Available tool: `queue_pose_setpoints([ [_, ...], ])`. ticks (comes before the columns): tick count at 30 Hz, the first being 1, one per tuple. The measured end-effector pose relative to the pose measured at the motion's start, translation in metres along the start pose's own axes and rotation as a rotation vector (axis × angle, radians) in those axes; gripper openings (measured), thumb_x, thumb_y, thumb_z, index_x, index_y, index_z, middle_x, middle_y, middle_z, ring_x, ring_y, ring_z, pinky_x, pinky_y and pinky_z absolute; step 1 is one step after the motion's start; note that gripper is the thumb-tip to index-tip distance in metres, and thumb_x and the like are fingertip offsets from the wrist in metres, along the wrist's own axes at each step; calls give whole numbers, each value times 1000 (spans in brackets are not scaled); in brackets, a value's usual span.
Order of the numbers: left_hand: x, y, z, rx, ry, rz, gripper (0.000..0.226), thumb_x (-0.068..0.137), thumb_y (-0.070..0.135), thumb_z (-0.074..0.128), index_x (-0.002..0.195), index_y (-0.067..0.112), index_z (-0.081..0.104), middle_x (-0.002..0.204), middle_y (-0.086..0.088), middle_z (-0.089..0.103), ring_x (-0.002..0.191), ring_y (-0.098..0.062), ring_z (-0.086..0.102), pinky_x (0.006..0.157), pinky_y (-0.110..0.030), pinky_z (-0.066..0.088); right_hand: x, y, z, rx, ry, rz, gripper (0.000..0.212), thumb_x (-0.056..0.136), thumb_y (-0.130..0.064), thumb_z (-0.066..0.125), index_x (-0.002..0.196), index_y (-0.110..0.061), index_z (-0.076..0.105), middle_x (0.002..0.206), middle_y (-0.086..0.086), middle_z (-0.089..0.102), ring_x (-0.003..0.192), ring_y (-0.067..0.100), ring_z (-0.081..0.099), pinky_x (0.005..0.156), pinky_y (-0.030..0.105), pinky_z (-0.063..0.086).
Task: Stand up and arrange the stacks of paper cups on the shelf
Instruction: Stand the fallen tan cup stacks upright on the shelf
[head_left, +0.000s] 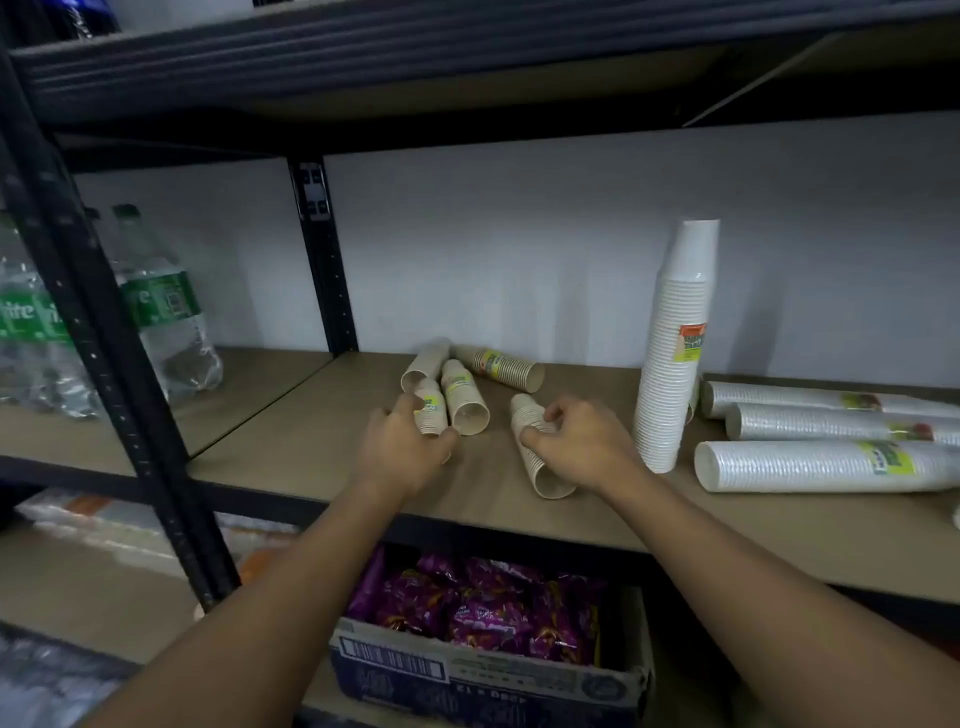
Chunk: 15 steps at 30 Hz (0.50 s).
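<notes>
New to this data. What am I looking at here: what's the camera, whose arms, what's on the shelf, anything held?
There is no machine: a person wears one wide-angle camera on the head, looking forward and down, so both bare arms reach in from the bottom. On the brown shelf five short stacks of small beige cups lie on their sides. The left hand closes around one small stack; the right hand grips another fallen stack. Neither is lifted clear yet. To the right, one tall white cup stack already stands upright, and three long white stacks lie flat beside it. Green-labelled bottles stand on the left; a box of purple snack packs sits below.
</notes>
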<state>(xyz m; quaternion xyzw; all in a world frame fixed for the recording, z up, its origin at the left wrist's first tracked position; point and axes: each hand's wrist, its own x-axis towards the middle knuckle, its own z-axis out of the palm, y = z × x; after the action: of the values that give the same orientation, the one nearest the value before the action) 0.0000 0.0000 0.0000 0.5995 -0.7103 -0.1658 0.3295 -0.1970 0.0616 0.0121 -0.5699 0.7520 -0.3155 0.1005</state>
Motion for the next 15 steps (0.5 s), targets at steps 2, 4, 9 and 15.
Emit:
queue_pose_setpoints([
  [2,-2,-2,4,11,7,-4,63,84,48,68,137,20,48,124,-15,52,114,-30,53,86,-31,40,0,-1,0,-43,-17,25,51,80,-58,64,118,-24,61,124,5,58,112,25,60,87,34,50],
  [4,-7,-8,10,0,18,-7,59,85,46,67,135,21,50,122,-15,52,113,-31,53,83,-28,36,-2,-1,1,-76,-23,37,59,79,-60,66,124,-23,58,126,7,57,116,27,58,89,35,49],
  [9,-14,-13,20,-7,112,15,53,87,43,66,132,19,53,118,-14,52,107,-31,56,83,-30,41,-5,0,2,-85,-31,66,64,76,-56,73,124,-20,52,123,7,62,112,29,61,84,35,50],
  [15,-16,-19,33,21,188,88,49,85,44,66,123,14,56,110,-15,51,104,-34,54,86,-42,50,-5,1,6,-40,-7,93,53,80,-49,68,121,-21,51,121,8,64,110,31,62,84,34,50],
])
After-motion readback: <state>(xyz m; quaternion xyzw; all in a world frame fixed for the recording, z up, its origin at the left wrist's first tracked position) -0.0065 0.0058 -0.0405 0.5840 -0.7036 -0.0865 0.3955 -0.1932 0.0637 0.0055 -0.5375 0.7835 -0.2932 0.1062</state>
